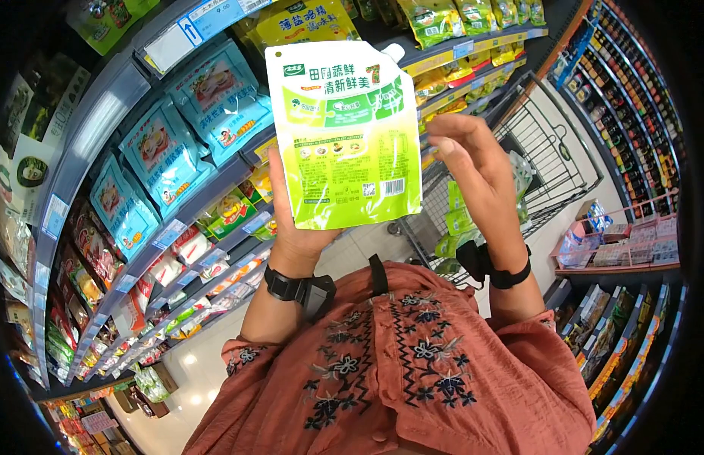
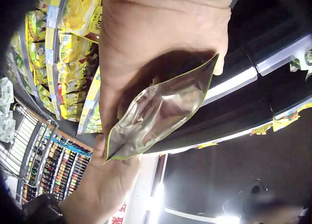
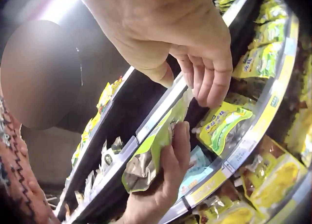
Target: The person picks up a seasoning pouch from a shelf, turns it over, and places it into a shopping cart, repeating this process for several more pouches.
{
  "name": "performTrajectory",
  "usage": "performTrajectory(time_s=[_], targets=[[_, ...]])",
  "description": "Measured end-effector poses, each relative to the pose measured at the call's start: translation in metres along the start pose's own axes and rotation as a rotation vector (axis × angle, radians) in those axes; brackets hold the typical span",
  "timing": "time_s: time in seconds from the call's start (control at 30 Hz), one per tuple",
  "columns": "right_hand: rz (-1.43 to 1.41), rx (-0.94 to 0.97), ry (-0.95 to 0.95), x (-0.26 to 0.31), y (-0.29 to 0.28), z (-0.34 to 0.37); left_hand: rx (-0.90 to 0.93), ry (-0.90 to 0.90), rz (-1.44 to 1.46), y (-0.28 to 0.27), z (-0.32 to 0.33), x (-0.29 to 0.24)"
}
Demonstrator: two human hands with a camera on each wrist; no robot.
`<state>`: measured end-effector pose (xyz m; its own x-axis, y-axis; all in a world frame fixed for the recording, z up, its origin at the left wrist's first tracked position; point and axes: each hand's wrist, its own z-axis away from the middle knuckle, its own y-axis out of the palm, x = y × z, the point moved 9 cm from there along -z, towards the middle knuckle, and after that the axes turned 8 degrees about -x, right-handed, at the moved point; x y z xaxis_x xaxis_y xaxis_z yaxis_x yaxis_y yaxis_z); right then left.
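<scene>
Left fingers (image 3: 181, 145) grip a pouch (image 1: 348, 144) clear of the shelf (image 1: 145, 258). Right fingers (image 3: 217, 82) bend loosely, empty; beyond them, the cart (image 1: 545, 129), unreached.

In the left hand (image 1: 297, 239) I see a glossy green-and-white plastic pouch (image 1: 348, 144), white spout (image 1: 394, 53) at a top corner, printed panel facing the person (image 1: 390, 364), silvery base (image 2: 161, 109) spread.

The head camera looks forward and down over the shirt (image 1: 382, 371), framing the whole pouch (image 1: 352, 144). The left wrist's, close to the left hand (image 2: 163, 31), faces the pouch's underside; the right wrist's looks closely past the right hand (image 3: 183, 36) toward the shelf's front edge (image 3: 274, 102). All three share pouch and hands.
</scene>
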<state>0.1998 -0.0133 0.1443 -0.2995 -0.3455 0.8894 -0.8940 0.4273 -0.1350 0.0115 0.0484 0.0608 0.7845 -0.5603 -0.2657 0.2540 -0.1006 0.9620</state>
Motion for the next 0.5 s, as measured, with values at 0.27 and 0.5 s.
performTrajectory(time_s=[0.27,0.5], targets=[[-0.26,0.254,0.331,-0.03,0.034,0.006,0.099,-0.016,0.111,0.0,0.005,-0.001],[-0.265,0.231,0.31,-0.037,0.038,0.007,0.027,-0.015,-0.019,-0.008,0.009,-0.002]])
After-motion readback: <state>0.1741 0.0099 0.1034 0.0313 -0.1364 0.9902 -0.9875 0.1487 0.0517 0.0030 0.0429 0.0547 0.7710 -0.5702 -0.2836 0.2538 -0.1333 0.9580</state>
